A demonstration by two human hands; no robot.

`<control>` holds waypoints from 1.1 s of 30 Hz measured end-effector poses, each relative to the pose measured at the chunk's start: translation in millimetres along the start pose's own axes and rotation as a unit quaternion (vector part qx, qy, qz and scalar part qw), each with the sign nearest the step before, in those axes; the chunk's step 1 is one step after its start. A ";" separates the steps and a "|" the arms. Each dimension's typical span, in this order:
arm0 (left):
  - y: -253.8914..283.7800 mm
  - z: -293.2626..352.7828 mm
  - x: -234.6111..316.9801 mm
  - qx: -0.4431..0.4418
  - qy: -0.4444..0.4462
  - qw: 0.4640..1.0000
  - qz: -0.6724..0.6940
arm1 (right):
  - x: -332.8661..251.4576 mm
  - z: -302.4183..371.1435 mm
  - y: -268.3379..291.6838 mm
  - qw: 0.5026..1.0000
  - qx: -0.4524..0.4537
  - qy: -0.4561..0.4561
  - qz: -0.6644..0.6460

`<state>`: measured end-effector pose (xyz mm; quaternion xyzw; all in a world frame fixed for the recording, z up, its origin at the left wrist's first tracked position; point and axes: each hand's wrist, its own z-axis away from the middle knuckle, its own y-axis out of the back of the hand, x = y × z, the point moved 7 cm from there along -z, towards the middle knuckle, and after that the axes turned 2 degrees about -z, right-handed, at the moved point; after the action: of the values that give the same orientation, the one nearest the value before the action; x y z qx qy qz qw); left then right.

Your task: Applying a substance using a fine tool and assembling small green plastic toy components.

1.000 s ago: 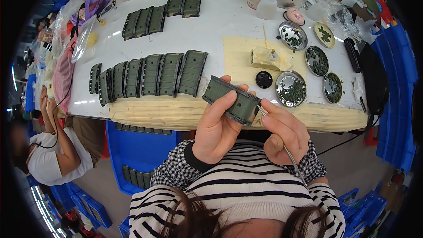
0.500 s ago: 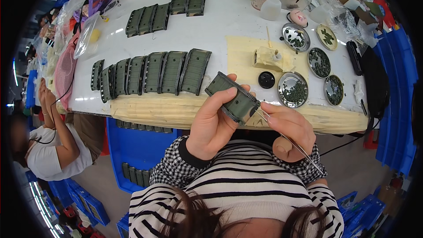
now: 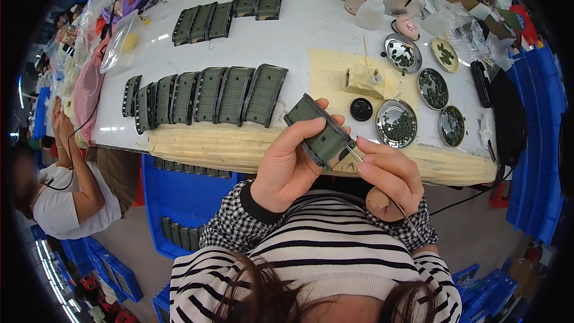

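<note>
Panel (image 3: 329, 148) tilts at six-o'clock edge of worktop (image 3: 323, 30); left fingers (image 3: 301, 134) curl closed around it, right fingers (image 3: 382, 154) pinch tweezers (image 3: 409, 223) at its four-o'clock end. Risk: slack grip could twist panel.

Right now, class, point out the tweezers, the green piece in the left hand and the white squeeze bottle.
Tweezers (image 3: 408, 222): head view, rear shaft.
Green piece (image 3: 331, 146): head view, green face near a hole.
White squeeze bottle (image 3: 370, 14): head view, body.

Knit top (image 3: 344, 227): white, thin black horizontal stripes
Neckline (image 3: 359, 282): off-white, ribbed
Oversleeves (image 3: 226, 227): black-and-white gingham check
Left cuff (image 3: 263, 210): plain black band
Finger cot (image 3: 378, 197): tan, rounded
</note>
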<state>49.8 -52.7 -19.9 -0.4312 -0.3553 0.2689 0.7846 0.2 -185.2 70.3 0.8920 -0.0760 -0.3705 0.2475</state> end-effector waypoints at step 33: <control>-1.5 -0.4 9.0 0.014 0.003 1.000 -0.027 | 9.2 8.7 0.8 0.994 0.066 0.018 -0.085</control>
<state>55.6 -47.1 -15.9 -0.4116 -0.3605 0.2515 0.7984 0.8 -192.2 59.7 0.9161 -0.0197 -0.3685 0.1569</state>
